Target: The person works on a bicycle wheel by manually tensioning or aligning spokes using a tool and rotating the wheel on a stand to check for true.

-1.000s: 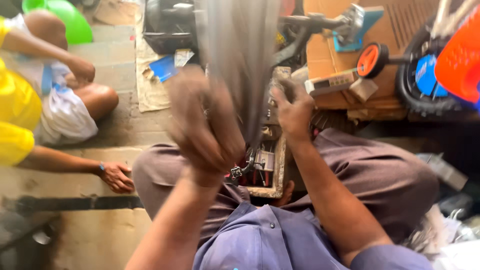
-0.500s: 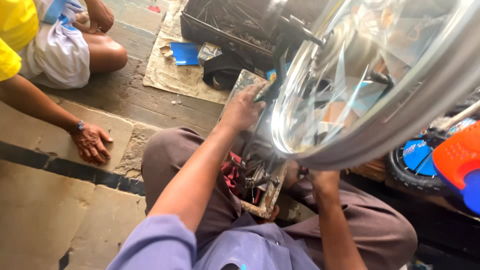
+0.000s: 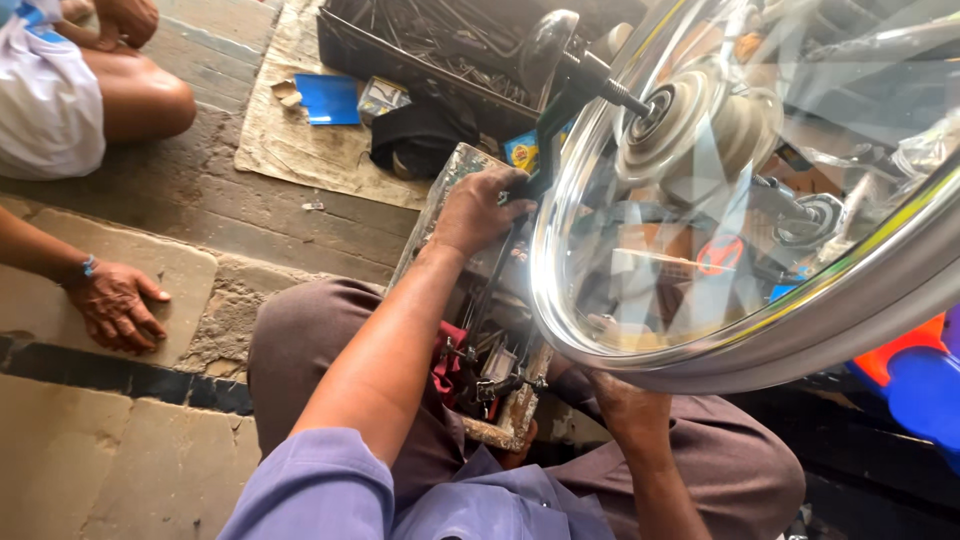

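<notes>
Chrome fills most of my view: the wheel rim [image 3: 800, 340] stands upright on edge, spinning by the look of the blurred spokes, its hub [image 3: 670, 115] carried on a dark stand arm. My left hand [image 3: 478, 212] is curled shut around that stand arm [image 3: 545, 135], just left of the rim. My right hand [image 3: 625, 405] sits directly below the rim, seemingly touching its lower edge, but how far its fingers are open I cannot tell. Between my knees, under the left hand, lies a rusty tool tray [image 3: 500, 400] with a red rag. Beyond the left hand is a black box of spokes [image 3: 420, 45] on a brown mat with a blue packet [image 3: 328, 98].

Risks, as I judge them: fingers of the right hand could be drawn into the moving spokes; a loosened left grip could let the stand tip onto the tray. Another person's hand [image 3: 115, 305] rests flat on the stone floor, well left of mine.
</notes>
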